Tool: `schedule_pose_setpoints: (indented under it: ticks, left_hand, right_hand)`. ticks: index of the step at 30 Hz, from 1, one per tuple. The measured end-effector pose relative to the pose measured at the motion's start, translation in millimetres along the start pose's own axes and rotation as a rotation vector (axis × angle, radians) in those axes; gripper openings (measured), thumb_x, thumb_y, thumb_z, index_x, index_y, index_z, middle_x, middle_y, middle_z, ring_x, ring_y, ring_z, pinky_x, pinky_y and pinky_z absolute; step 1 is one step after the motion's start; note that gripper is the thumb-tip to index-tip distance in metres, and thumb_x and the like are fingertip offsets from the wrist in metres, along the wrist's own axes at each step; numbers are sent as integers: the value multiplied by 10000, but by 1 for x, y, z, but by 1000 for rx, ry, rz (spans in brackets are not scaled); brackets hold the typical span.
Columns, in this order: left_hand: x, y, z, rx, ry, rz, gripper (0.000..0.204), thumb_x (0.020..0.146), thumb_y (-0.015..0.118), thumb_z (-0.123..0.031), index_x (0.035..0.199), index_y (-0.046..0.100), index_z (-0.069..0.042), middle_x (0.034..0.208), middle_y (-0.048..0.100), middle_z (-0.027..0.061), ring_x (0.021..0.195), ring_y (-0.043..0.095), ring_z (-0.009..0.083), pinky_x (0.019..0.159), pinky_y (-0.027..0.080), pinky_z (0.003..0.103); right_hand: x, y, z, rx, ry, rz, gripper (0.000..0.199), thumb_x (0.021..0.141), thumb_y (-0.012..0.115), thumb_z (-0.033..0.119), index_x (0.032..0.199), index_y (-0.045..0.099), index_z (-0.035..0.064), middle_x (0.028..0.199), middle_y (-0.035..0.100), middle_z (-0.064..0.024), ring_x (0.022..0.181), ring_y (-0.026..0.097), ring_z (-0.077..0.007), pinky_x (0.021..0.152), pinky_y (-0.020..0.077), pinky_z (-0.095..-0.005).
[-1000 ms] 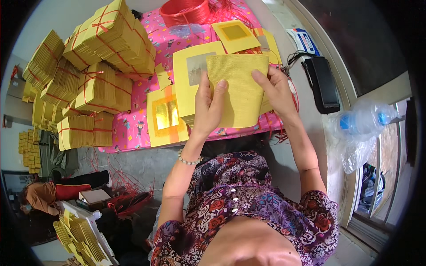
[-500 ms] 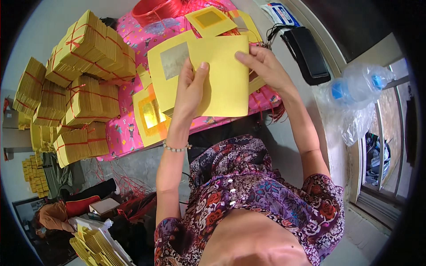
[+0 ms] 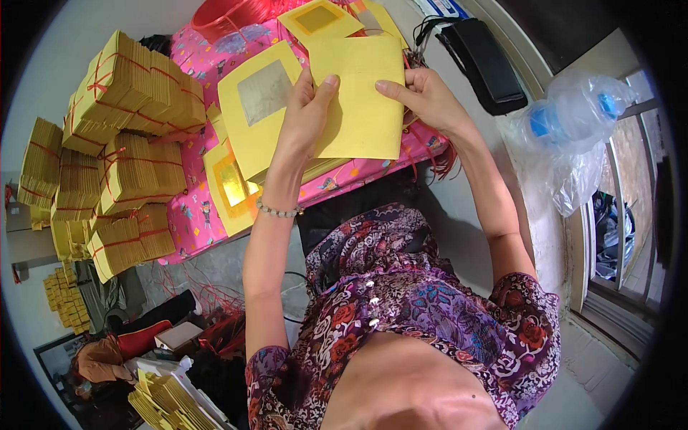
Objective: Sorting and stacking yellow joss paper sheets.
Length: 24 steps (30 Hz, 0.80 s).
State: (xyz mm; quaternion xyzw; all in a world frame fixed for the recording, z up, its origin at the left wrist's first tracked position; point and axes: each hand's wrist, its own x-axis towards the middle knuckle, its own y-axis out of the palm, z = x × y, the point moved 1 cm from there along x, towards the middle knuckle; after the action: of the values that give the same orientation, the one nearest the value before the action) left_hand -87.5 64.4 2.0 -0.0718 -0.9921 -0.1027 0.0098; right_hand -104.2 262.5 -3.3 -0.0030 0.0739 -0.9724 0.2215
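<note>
Both my hands hold plain yellow paper (image 3: 362,132) over the table; whether it is one sheet or several I cannot tell. My left hand (image 3: 308,107) is closed on its left edge, thumb on top and fingers hidden behind. My right hand (image 3: 423,100) pinches the right edge, with the thumb on the front face. Beneath and to the left lies a thick pile of yellow paper (image 3: 247,150) with a silver square on its top sheet. A yellow sheet with a shiny gold square (image 3: 228,179) lies beside that pile, near the table's front edge.
Bundles of yellow paper tied with red string (image 3: 122,93) are stacked at the left on the pink patterned tablecloth (image 3: 193,229). A coil of red plastic string (image 3: 215,18) sits at the back. A black case (image 3: 487,64) and plastic bottles (image 3: 566,118) lie right. Another person (image 3: 107,358) is lower left.
The view has shifted a little, so the table and bundles sit differently in it. My hands keep their hold on the yellow paper, which has barely moved against the pile.
</note>
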Motion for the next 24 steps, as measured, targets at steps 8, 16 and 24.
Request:
schedule_pose_setpoints:
  ticks: [8, 16, 24]
  left_hand:
    - [8, 8, 6, 64, 9, -5, 360, 968, 487, -169, 1289, 455, -11, 1203, 571, 85, 1042, 563, 146, 882, 453, 279]
    - [12, 9, 8, 13, -57, 3, 376, 965, 490, -165, 1305, 437, -13, 1193, 577, 81, 1029, 567, 135, 861, 463, 275]
    - [15, 8, 13, 81, 64, -20, 343, 961, 454, -136, 1273, 428, 3, 1163, 577, 90, 1044, 538, 134, 876, 436, 284]
  right_hand:
    - [-13, -4, -14, -5, 96, 26, 397, 867, 656, 354, 953, 653, -34, 770, 678, -72, 615, 631, -88, 503, 496, -213]
    - [-27, 0, -14, 14, 177, 50, 307, 883, 646, 272, 943, 649, -29, 754, 668, -42, 617, 607, -57, 567, 484, -186]
    - [-45, 14, -30, 171, 176, 28, 284, 897, 625, 191, 1085, 621, -22, 891, 675, -56, 684, 613, -64, 592, 492, -192]
